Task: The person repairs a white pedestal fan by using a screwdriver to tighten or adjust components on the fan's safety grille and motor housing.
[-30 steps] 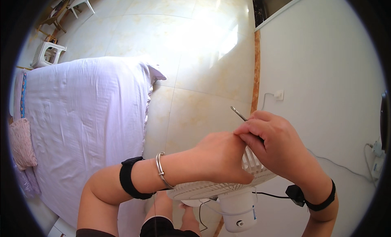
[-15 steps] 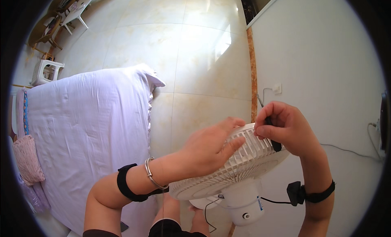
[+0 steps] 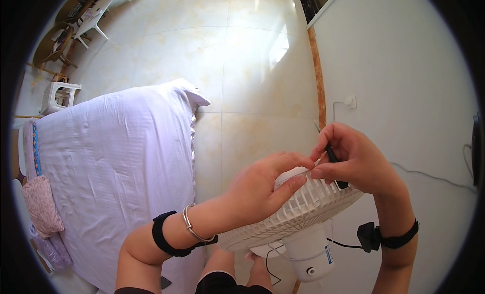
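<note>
A white electric fan is tilted below my hands, its ribbed grille up and its round motor housing beneath. My left hand straddles the grille's upper rim, thumb on the ribs and fingers reaching over the edge. In my right hand is a screwdriver with a black handle; its thin shaft points up and away past my knuckles. My right thumb and index finger come together at the rim, close to the left fingertips. Whether something small is pinched there I cannot make out.
A bed with a lilac sheet and a pink pillow fills the left. A white stool, chairs and a white table stand beyond it. Along the right wall are a socket and a grey cable.
The left fingers have moved along the rim toward my right fingertips. The screwdriver has turned slightly in my right hand, showing more of its handle. The view has shifted a little.
</note>
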Tool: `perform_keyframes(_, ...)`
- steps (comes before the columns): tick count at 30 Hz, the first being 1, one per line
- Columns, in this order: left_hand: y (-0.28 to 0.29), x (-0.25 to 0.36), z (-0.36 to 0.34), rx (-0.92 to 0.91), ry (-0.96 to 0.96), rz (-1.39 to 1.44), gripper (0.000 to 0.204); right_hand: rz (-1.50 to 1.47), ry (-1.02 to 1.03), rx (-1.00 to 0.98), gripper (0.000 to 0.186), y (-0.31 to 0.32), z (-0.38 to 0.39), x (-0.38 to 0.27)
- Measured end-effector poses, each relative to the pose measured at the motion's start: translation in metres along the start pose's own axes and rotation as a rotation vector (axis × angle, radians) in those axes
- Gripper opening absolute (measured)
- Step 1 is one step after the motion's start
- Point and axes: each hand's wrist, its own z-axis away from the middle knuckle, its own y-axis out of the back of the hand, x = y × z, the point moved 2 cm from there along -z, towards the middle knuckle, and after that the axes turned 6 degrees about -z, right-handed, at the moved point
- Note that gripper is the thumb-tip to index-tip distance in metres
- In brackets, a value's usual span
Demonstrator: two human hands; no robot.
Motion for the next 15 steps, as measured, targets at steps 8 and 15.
perform_keyframes(8,0.006,0.003,0.001,-0.002,0.007,-0.113,0.023,0.128,-0.038,-0.044,0.031,-0.013,-0.004,-0.005)
perform_keyframes(15,0.003,0.000,-0.001,-0.019,0.043,-0.089,0.019,0.062,-0.022,0.048,0.031,-0.017,0.005,0.002)
